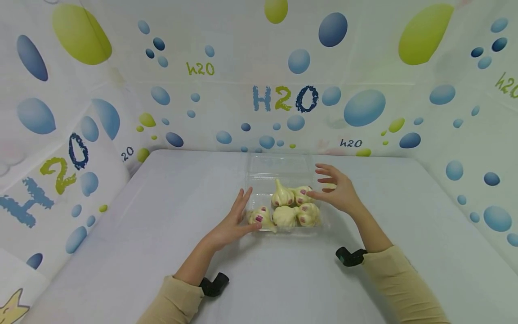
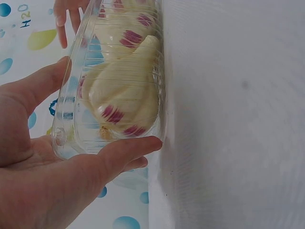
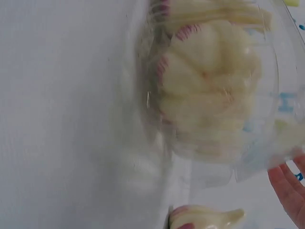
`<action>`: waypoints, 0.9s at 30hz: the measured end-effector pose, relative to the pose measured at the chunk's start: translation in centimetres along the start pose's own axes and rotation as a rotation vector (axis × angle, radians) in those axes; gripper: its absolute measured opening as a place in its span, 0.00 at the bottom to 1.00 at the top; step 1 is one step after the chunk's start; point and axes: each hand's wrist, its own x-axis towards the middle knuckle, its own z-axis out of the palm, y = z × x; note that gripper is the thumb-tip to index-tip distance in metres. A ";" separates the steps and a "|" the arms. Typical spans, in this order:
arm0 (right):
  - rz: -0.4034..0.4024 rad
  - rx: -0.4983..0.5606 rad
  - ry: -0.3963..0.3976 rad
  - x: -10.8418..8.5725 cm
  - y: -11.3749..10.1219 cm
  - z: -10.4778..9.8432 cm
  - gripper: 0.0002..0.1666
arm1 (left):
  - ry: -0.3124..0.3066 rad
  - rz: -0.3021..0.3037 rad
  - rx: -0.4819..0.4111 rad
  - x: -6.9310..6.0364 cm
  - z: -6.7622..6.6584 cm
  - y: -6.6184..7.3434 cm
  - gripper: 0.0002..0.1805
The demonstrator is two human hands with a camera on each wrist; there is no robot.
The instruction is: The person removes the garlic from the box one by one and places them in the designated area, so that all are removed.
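Note:
A clear plastic clamshell box [image 1: 299, 230] stands on the table with its lid [image 1: 279, 164] folded back. Several pale garlic bulbs [image 1: 285, 217] with purple patches lie inside. My left hand [image 1: 228, 227] rests against the box's near left corner, fingers straight along the side, thumb at the front; its fingers [image 2: 128, 148] touch the plastic wall. Over the right edge hovers my right hand [image 1: 340, 191], fingers spread and slightly bent, with nothing held and its thumb near a bulb. Another garlic bulb [image 3: 205, 217] lies outside the box, mostly hidden behind the right fingers in the head view.
A white-covered table [image 1: 182, 193] spreads around the box. Behind and beside it hang white sheets [image 1: 234, 67] printed with blue and green drops. A black wrist camera [image 1: 214, 284] sits on the left wrist, another black camera [image 1: 350, 256] on the right.

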 end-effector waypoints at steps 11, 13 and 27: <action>-0.012 0.036 -0.043 0.6 -0.5 1.9 0.44 | 0.006 -0.013 -0.005 0.0 0.0 0.1 0.52; -0.015 0.054 -0.056 0.7 -0.6 2.2 0.44 | 0.005 -0.014 -0.002 0.1 0.0 0.1 0.52; 0.020 0.071 -0.117 1.3 -1.2 4.4 0.46 | -0.004 -0.017 -0.002 -0.1 -0.1 0.4 0.50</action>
